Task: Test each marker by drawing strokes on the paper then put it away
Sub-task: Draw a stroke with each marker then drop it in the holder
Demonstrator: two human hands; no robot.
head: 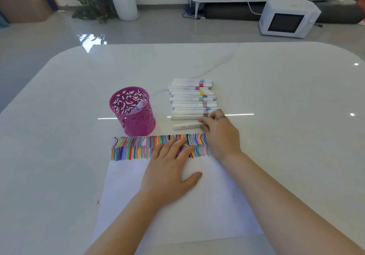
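Marker pinched at its end by right hand; adjacent row may be knocked. Paper pressed by flat left hand.

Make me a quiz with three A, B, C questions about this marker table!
1. Where does the pink pen cup stand?
A) on the floor
B) left of the row of markers
C) on a chair

2. How many markers are in the cup?
A) none
B) five
C) one

3. What is the left hand doing?
A) lying flat on the paper
B) holding a cap
C) reaching into the cup

Answers: 1 B, it stands on the table beside the row; 2 C, a single marker leans inside; 3 A, its fingers are straight.
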